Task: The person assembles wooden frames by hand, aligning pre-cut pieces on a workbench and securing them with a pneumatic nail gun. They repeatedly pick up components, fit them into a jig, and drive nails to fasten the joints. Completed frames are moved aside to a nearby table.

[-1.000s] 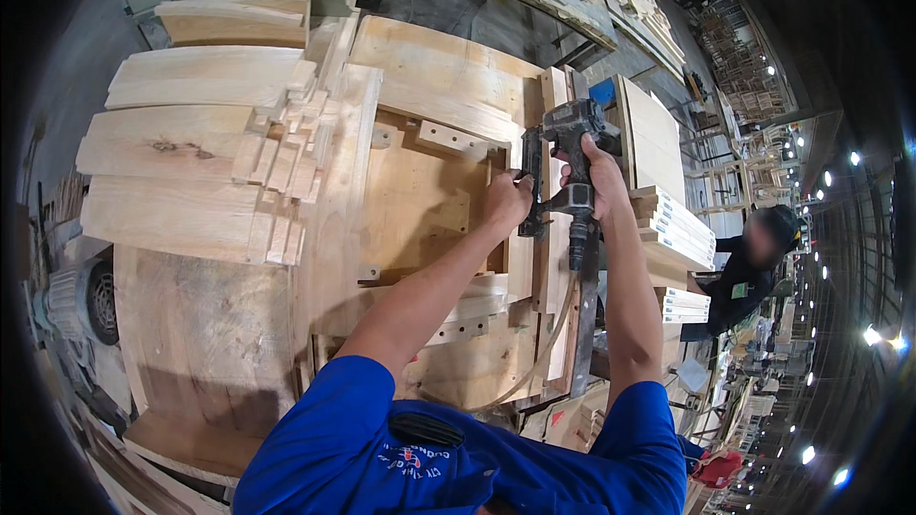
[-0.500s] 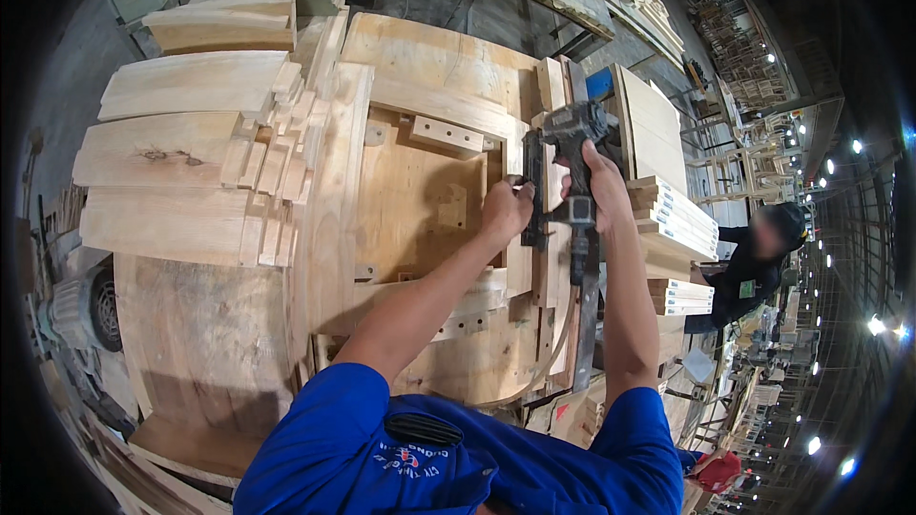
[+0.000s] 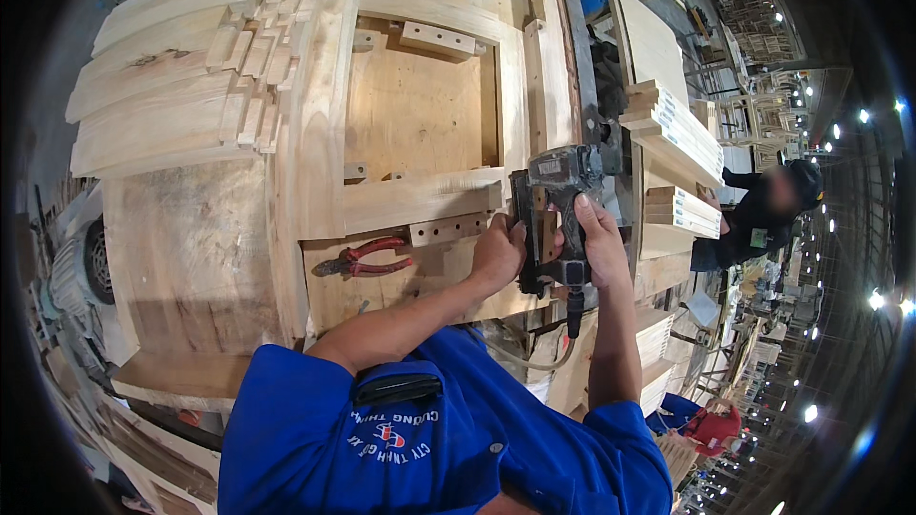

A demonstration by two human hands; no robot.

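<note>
My right hand (image 3: 601,240) is wrapped round the handle of a black air nail gun (image 3: 565,172), which I hold at the near right corner of a wooden frame (image 3: 420,202). On the gun's long magazine, my left hand (image 3: 500,253) is closed with thumb and fingers against its left side; the fingertips are partly hidden. The rectangular frame lies on a plywood work board (image 3: 415,124). Drilled wooden blocks, such as the far block (image 3: 439,38) and the near block (image 3: 448,229), sit along the frame. Red-handled pliers (image 3: 367,257) lie left of my left hand.
Curved wooden slats (image 3: 162,76) are stacked at the left. Bundled light boards (image 3: 673,129) stand at the right, beyond a dark metal rail (image 3: 577,57). An air hose (image 3: 515,355) loops below the gun. A co-worker in black (image 3: 763,215) is at the right.
The nail gun and both hands have moved nearer to my body, from beside the frame's right rail to its near corner. The pliers have come into view from behind my left arm.
</note>
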